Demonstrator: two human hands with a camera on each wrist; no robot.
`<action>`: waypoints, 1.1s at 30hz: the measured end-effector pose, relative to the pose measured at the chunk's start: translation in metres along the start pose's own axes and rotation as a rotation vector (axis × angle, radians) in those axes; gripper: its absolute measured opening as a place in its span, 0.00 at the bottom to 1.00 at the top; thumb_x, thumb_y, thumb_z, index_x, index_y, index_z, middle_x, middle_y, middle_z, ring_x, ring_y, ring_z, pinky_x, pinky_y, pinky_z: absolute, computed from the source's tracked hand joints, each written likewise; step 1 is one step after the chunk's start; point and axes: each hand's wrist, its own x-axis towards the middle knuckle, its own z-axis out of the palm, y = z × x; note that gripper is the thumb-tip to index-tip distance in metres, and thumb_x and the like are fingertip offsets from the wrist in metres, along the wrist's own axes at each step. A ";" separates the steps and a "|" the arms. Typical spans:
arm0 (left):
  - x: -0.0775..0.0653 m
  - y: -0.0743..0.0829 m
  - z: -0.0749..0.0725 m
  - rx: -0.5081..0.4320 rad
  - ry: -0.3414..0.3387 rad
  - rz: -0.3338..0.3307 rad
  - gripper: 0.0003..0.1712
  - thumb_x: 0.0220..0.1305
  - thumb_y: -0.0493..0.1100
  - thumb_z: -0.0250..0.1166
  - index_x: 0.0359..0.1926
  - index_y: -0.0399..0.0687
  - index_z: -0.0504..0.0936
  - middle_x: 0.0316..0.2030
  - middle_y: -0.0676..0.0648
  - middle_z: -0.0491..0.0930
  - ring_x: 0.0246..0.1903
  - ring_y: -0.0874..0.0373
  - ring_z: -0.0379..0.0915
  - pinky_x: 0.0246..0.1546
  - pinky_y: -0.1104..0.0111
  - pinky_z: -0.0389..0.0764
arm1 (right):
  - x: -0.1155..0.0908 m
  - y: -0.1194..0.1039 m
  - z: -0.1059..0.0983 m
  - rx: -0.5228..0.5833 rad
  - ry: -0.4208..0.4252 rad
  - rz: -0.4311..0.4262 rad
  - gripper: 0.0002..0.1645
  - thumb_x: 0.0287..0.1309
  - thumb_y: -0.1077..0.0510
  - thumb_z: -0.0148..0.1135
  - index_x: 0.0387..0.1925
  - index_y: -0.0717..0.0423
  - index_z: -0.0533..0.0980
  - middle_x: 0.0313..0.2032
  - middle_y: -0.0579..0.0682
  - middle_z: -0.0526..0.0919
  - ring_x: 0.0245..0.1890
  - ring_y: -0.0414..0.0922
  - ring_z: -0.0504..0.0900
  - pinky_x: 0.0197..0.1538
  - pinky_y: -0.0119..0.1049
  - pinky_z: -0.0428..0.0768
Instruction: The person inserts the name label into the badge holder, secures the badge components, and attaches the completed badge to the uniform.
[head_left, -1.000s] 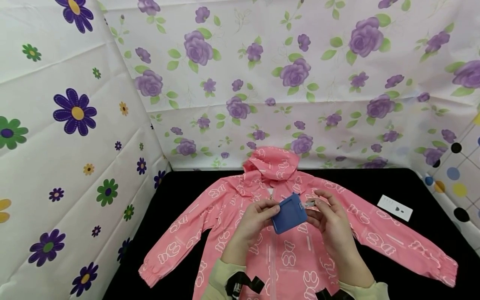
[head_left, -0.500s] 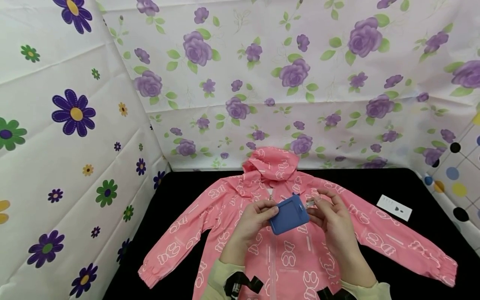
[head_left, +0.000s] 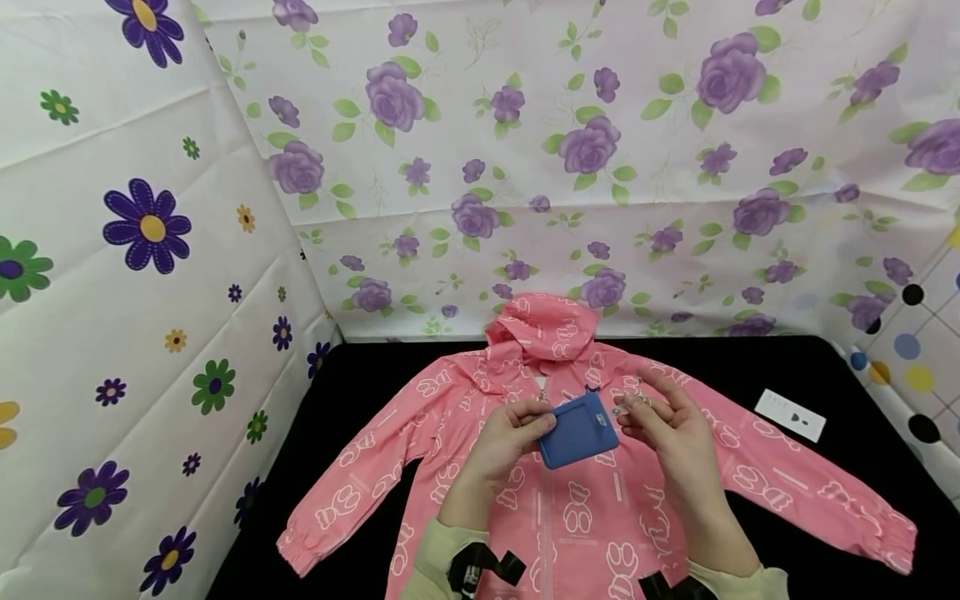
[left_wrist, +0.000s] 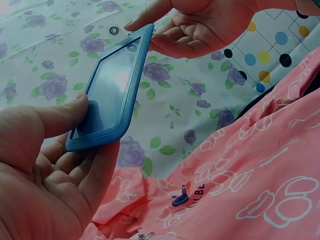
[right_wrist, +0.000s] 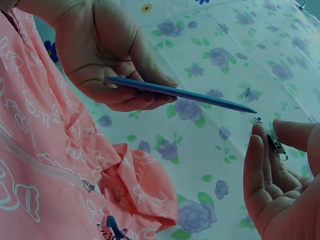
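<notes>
A blue badge holder (head_left: 579, 433) with a clear window is tilted above the pink jacket (head_left: 577, 508). My left hand (head_left: 510, 437) holds its left end, thumb on the front face and fingers beneath. At the slotted end, my right hand (head_left: 671, 425) pinches a small metal badge clip (right_wrist: 276, 145) between thumb and fingers. One round metal snap (right_wrist: 248, 92) stands out just above that end in the right wrist view. The same snap (left_wrist: 114, 30) appears beside the holder's top in the left wrist view.
The hooded jacket lies face up, sleeves spread, on a black tabletop (head_left: 795, 367). A zipper pull (right_wrist: 88, 185) and a small dark blue ornament (left_wrist: 180, 198) sit on its front. On the right lies a white card (head_left: 791, 415). Flower-printed sheets (head_left: 480, 150) enclose the back and left.
My right hand has shifted slightly right and turned, with the clip. The badge holder has turned a little and shows its slot more plainly. My left hand stays nearly in place.
</notes>
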 end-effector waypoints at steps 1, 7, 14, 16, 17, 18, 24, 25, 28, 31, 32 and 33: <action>0.000 0.000 0.000 0.002 -0.001 0.001 0.16 0.75 0.34 0.66 0.57 0.26 0.82 0.39 0.46 0.89 0.35 0.61 0.87 0.44 0.67 0.89 | 0.000 0.000 0.000 -0.009 -0.002 -0.007 0.31 0.77 0.62 0.63 0.76 0.60 0.69 0.43 0.44 0.92 0.37 0.42 0.90 0.46 0.33 0.89; -0.001 0.002 0.000 0.012 0.002 0.004 0.16 0.75 0.34 0.67 0.57 0.25 0.82 0.38 0.47 0.89 0.35 0.61 0.87 0.43 0.67 0.89 | -0.001 -0.003 0.001 -0.055 0.010 -0.030 0.28 0.75 0.62 0.66 0.72 0.61 0.74 0.42 0.45 0.92 0.37 0.41 0.90 0.46 0.32 0.89; 0.000 0.000 -0.001 0.014 0.001 0.004 0.17 0.75 0.34 0.67 0.57 0.25 0.82 0.38 0.46 0.89 0.35 0.60 0.87 0.43 0.67 0.89 | -0.002 -0.006 0.003 -0.097 0.037 -0.033 0.27 0.74 0.61 0.68 0.70 0.59 0.75 0.41 0.46 0.92 0.38 0.44 0.91 0.47 0.31 0.88; 0.000 0.000 -0.002 0.020 -0.002 0.007 0.17 0.75 0.34 0.67 0.57 0.25 0.82 0.38 0.46 0.89 0.35 0.60 0.87 0.43 0.66 0.89 | -0.003 -0.007 0.003 -0.104 0.039 -0.034 0.27 0.74 0.61 0.68 0.71 0.60 0.75 0.41 0.45 0.92 0.39 0.43 0.91 0.47 0.31 0.88; 0.000 0.000 -0.002 0.024 -0.003 0.009 0.17 0.75 0.35 0.67 0.58 0.25 0.82 0.39 0.46 0.89 0.35 0.60 0.87 0.44 0.66 0.89 | -0.003 -0.007 0.003 -0.105 0.040 -0.036 0.27 0.74 0.61 0.68 0.71 0.60 0.75 0.41 0.45 0.92 0.39 0.42 0.91 0.47 0.31 0.88; 0.000 0.000 -0.002 0.028 -0.005 0.010 0.17 0.75 0.35 0.67 0.58 0.25 0.82 0.39 0.46 0.89 0.35 0.60 0.87 0.44 0.66 0.89 | -0.003 -0.007 0.003 -0.109 0.041 -0.037 0.28 0.74 0.61 0.68 0.71 0.60 0.75 0.41 0.45 0.92 0.39 0.41 0.91 0.47 0.31 0.88; 0.000 0.000 -0.002 0.036 -0.005 0.008 0.18 0.75 0.35 0.67 0.58 0.25 0.81 0.39 0.45 0.89 0.36 0.60 0.87 0.45 0.66 0.89 | -0.002 -0.007 0.002 -0.115 0.057 -0.036 0.28 0.74 0.60 0.68 0.71 0.59 0.75 0.40 0.45 0.91 0.39 0.40 0.91 0.47 0.31 0.88; 0.000 0.000 -0.002 0.035 -0.003 0.007 0.18 0.75 0.35 0.67 0.58 0.25 0.81 0.39 0.45 0.89 0.36 0.60 0.87 0.45 0.66 0.89 | -0.002 -0.007 0.002 -0.115 0.059 -0.035 0.28 0.74 0.60 0.68 0.71 0.59 0.75 0.40 0.45 0.91 0.39 0.40 0.90 0.47 0.31 0.88; 0.000 0.000 -0.001 0.030 0.001 0.004 0.17 0.75 0.34 0.67 0.58 0.25 0.82 0.39 0.45 0.89 0.36 0.60 0.87 0.45 0.66 0.89 | -0.002 -0.007 0.001 -0.125 0.062 -0.033 0.28 0.74 0.59 0.68 0.71 0.59 0.74 0.40 0.45 0.91 0.40 0.40 0.90 0.47 0.31 0.88; -0.001 0.000 -0.001 0.024 0.007 -0.001 0.17 0.75 0.34 0.67 0.58 0.25 0.82 0.40 0.44 0.89 0.36 0.59 0.88 0.45 0.66 0.89 | -0.001 -0.007 0.001 -0.137 0.063 -0.030 0.29 0.74 0.59 0.68 0.71 0.59 0.74 0.41 0.45 0.91 0.40 0.40 0.90 0.47 0.31 0.88; -0.001 0.000 -0.001 0.023 0.009 -0.002 0.17 0.75 0.34 0.67 0.58 0.25 0.82 0.40 0.44 0.89 0.36 0.59 0.88 0.45 0.66 0.89 | -0.001 -0.007 0.001 -0.142 0.064 -0.029 0.29 0.74 0.59 0.68 0.72 0.59 0.74 0.41 0.44 0.91 0.40 0.40 0.91 0.47 0.31 0.88; 0.000 -0.001 -0.001 0.022 0.010 -0.003 0.17 0.75 0.34 0.67 0.57 0.25 0.82 0.40 0.44 0.89 0.36 0.59 0.88 0.45 0.66 0.89 | -0.001 -0.006 0.000 -0.148 0.064 -0.028 0.29 0.74 0.59 0.68 0.72 0.59 0.74 0.41 0.44 0.91 0.40 0.40 0.91 0.47 0.31 0.88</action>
